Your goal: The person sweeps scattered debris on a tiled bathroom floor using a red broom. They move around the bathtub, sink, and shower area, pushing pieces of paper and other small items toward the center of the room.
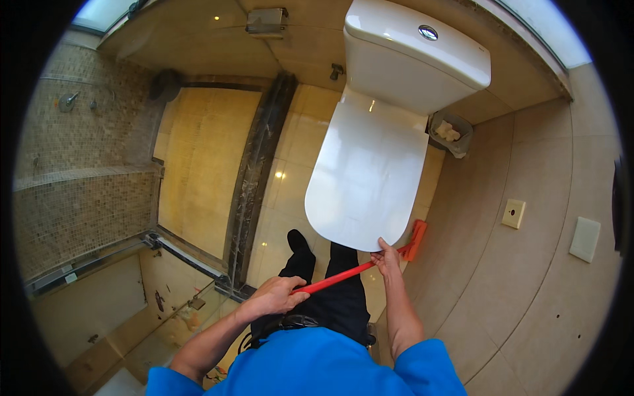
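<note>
A red long-handled floor tool (340, 277) slants across in front of my legs, with a crosswise red head (415, 240) low by the right wall. The underside of that head is hidden, so I cannot tell a squeegee from a brush. My left hand (277, 296) is closed around the near end of the handle. Farther along, close to the head, my right hand (385, 259) grips it as well. Its fingertips overlap the front edge of the white toilet lid (370, 171); whether they touch is unclear. The lid is down.
A small bin (452, 134) with crumpled paper stands between the toilet tank (416, 59) and the right wall. On the left, a dark stone sill (259, 178) borders the shower floor (205, 171). A glass panel (165, 297) stands at lower left. My shoe (298, 240) is on the tiles.
</note>
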The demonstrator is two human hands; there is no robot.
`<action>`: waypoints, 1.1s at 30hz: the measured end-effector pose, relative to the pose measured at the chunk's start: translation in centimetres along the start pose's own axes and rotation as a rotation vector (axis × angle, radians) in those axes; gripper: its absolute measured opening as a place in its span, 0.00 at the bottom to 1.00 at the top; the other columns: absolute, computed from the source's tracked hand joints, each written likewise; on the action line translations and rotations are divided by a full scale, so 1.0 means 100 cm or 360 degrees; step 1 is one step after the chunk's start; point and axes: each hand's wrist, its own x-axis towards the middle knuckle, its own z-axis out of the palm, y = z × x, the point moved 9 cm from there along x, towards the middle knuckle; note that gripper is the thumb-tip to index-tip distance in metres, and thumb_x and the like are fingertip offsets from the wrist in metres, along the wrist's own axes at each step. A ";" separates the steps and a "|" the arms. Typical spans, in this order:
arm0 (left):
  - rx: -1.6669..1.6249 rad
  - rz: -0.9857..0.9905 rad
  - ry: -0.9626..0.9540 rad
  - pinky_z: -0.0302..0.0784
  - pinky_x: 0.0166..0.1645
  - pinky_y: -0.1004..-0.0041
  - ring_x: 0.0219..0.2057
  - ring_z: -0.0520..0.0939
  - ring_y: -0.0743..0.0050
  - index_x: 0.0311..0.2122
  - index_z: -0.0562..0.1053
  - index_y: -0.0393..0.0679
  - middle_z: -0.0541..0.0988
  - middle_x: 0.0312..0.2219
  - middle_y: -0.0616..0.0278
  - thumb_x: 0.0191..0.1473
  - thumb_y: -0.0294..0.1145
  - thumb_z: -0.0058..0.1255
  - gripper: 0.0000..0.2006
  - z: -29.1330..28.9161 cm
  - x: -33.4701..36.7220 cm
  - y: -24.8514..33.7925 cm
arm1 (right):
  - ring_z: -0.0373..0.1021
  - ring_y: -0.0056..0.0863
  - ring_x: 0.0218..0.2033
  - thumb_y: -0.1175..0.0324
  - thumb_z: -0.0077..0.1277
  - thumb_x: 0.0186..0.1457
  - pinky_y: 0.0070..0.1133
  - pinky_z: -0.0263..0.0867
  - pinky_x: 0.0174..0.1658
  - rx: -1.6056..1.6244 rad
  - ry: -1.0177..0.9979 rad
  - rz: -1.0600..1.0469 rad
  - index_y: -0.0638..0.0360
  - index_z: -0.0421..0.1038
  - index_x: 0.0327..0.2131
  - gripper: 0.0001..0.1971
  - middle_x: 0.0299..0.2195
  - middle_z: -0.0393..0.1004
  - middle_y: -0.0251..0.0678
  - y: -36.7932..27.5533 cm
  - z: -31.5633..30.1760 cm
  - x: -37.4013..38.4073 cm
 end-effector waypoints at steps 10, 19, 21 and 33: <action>-0.0123 -0.0379 -0.0169 0.70 0.27 0.67 0.19 0.76 0.61 0.42 0.68 0.36 0.75 0.19 0.49 0.48 0.43 0.47 0.21 -0.002 0.002 -0.006 | 0.68 0.31 0.23 0.64 0.53 0.46 0.25 0.69 0.26 -0.0060 0.0231 0.0016 0.65 0.63 0.33 0.16 0.27 0.68 0.40 0.022 -0.015 0.040; -0.0003 -0.0335 -0.0168 0.70 0.25 0.71 0.18 0.76 0.68 0.42 0.68 0.37 0.74 0.17 0.52 0.47 0.44 0.49 0.22 -0.009 0.012 0.008 | 0.69 0.39 0.28 0.72 0.49 0.47 0.30 0.71 0.28 -0.0137 0.0470 0.0025 0.69 0.59 0.39 0.17 0.34 0.67 0.46 0.029 -0.015 0.065; 0.0049 -0.0246 -0.0179 0.70 0.25 0.71 0.18 0.76 0.67 0.42 0.68 0.37 0.74 0.17 0.52 0.47 0.44 0.49 0.22 -0.014 0.021 0.019 | 0.68 0.39 0.30 0.73 0.49 0.46 0.32 0.71 0.29 -0.0194 0.0472 0.0094 0.70 0.57 0.41 0.19 0.36 0.66 0.47 0.023 -0.014 0.070; 0.0147 0.0053 -0.0266 0.68 0.32 0.61 0.27 0.75 0.50 0.39 0.69 0.37 0.74 0.21 0.46 0.48 0.45 0.46 0.20 -0.024 0.042 0.058 | 0.68 0.33 0.26 0.73 0.46 0.42 0.23 0.66 0.27 -0.1172 0.0750 -0.0124 0.68 0.63 0.36 0.14 0.30 0.68 0.42 -0.044 -0.024 0.072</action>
